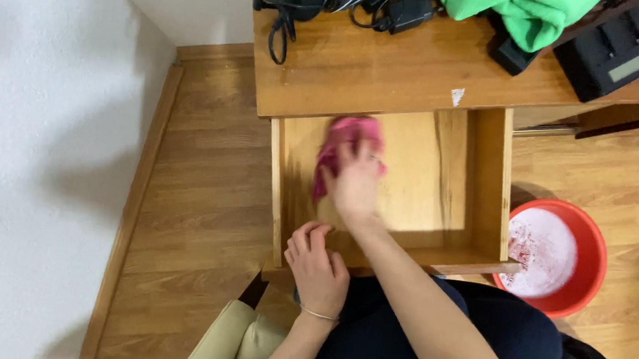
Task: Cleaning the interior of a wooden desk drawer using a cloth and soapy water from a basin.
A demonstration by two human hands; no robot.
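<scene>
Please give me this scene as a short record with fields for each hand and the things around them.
right hand: pressed on a pink cloth inside the open drawer; blurred
left hand: resting on the drawer's front edge, fingers curled over it; bracelet on the wrist
drawer: wooden, pulled out from the desk, holding only the cloth and hand
bucket: red, on the floor right of the drawer, foamy water inside
desk top: black cables, green cloth, black device
</scene>
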